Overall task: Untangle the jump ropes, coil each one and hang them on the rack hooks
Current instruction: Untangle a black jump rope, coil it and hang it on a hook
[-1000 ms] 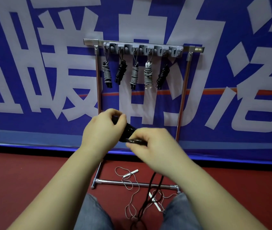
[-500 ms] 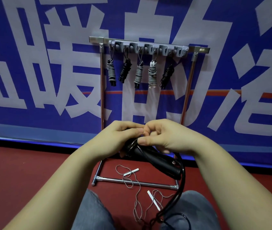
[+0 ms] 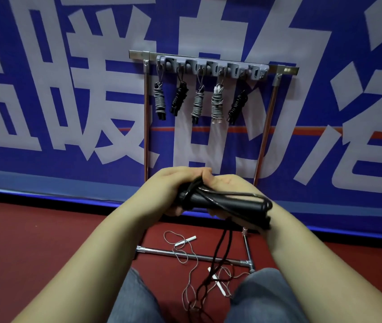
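Five coiled jump ropes (image 3: 197, 102) already hang from the hooks of the metal rack (image 3: 211, 67), which stands against a blue banner (image 3: 45, 89), as a person seated on the red floor (image 3: 34, 241) works on a sixth. The left hand (image 3: 173, 185) is curled around one end of the black rope's handles (image 3: 222, 201), while the right hand (image 3: 232, 190) cups them from behind, fingers wrapped underneath, with turns of cord lying across the grips. The rest of the black rope (image 3: 220, 252) trails down between the knees to the floor, where it crosses a loose pale rope with white handles (image 3: 185, 241) lying over the rack's base bar. The step in hand appears to be winding the black cord around its handles; next, the slack must be drawn up clear of the pale rope and wound on before hanging. The banner carries large white Chinese characters, cropped and not fully readable; no brand is legible.
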Available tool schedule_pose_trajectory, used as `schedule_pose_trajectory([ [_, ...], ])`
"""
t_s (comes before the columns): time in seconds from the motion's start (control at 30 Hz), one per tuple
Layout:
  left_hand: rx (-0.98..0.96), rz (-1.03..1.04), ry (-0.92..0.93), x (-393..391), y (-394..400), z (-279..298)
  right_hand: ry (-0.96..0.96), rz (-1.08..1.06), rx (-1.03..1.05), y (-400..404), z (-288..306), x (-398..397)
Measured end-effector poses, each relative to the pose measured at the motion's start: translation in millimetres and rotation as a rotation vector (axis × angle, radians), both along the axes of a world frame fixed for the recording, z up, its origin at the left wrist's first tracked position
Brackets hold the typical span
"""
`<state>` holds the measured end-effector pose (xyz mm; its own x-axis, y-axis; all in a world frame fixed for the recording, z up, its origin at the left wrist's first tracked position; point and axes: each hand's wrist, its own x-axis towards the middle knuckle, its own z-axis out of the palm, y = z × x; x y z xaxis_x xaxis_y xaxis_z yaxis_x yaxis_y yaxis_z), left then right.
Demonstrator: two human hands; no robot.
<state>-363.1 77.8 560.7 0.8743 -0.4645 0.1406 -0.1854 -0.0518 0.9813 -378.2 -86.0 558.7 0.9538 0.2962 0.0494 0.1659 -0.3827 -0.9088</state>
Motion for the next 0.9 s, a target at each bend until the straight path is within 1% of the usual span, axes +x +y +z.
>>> schedule_pose_trajectory([
  [0.03, -0.064, 0.024, 0.038, -2, -3, -2, 0.006, 0.001, 0.136, 5, -4, 1],
  [0.07, -0.143, 0.050, 0.094, -3, -7, -3, 0.015, -0.076, 0.246, 13, -8, 4],
  [0.1, -0.240, 0.076, 0.164, -3, -12, -4, 0.079, -0.225, 0.320, 22, -14, 11],
  [0.17, -0.431, 0.138, 0.319, -2, -21, -7, 0.155, -0.459, 0.345, 39, -21, 18],
  [0.23, -0.497, 0.223, 0.400, 0, -27, -9, 0.044, -0.507, 0.283, 51, -30, 20],
  [0.3, -0.440, 0.308, 0.363, 1, -28, -11, -0.036, -0.499, 0.177, 50, -34, 12],
  [0.37, -0.374, 0.376, 0.267, 3, -27, -10, -0.081, -0.468, 0.063, 45, -34, 6],
  [0.43, -0.365, 0.423, 0.211, 5, -24, -9, -0.158, -0.402, -0.093, 45, -29, 2],
  [0.47, -0.372, 0.443, 0.189, 6, -22, -8, -0.194, -0.372, -0.134, 45, -25, -1],
  [0.6, -0.347, 0.517, 0.054, 8, -22, -2, -0.239, -0.298, -0.156, 43, -17, -14],
  [0.67, -0.299, 0.576, -0.040, 13, -19, -2, -0.243, -0.255, -0.211, 41, -10, -20],
  [0.8, -0.129, 0.653, -0.216, 23, -7, -5, -0.339, -0.163, -0.380, 34, 2, -32],
  [0.9, 0.068, 0.628, -0.262, 23, -3, -4, -0.417, -0.148, -0.533, 26, 14, -37],
])
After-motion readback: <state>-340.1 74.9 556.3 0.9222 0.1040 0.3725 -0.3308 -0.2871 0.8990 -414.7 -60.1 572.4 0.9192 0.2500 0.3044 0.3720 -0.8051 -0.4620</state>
